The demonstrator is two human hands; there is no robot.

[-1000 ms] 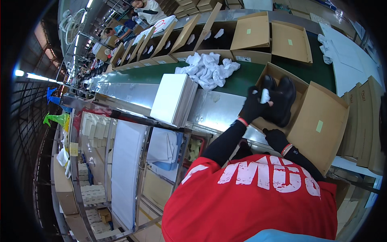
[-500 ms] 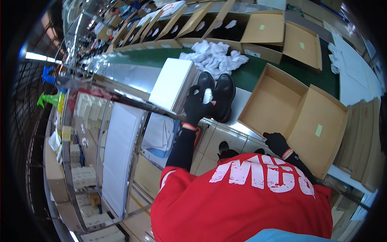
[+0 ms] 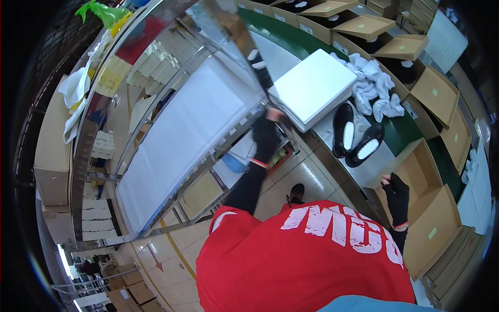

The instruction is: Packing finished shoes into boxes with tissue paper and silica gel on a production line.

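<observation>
A pair of black shoes, one [image 3: 339, 124] nearer the white stack and the other [image 3: 370, 139] angled beside it, stands on a metal surface with pale material inside both. My left hand [image 3: 266, 136], in a black fingertipless glove, is over the gap between the shelf frame and the stack of white sheets [image 3: 314, 83]; its fingers are blurred and partly hidden. My right hand [image 3: 397, 200], gloved the same way, hovers above an open brown cardboard box [image 3: 418, 169], fingers curled with nothing seen in them. The box's lid [image 3: 434, 223] is folded back toward me.
Crumpled white paper [image 3: 371, 86] lies behind the shoes on the green belt [image 3: 291, 31]. Several open shoe boxes [image 3: 426, 93] line the far side. At left stands a metal rack with a white-covered shelf [image 3: 182, 130]. Flat cardboard [image 3: 455, 260] leans at lower right.
My view has swung left. My left hand has let go of the shoes and moved away toward the rack. My right hand has left the box edge, and its fingers have curled.
</observation>
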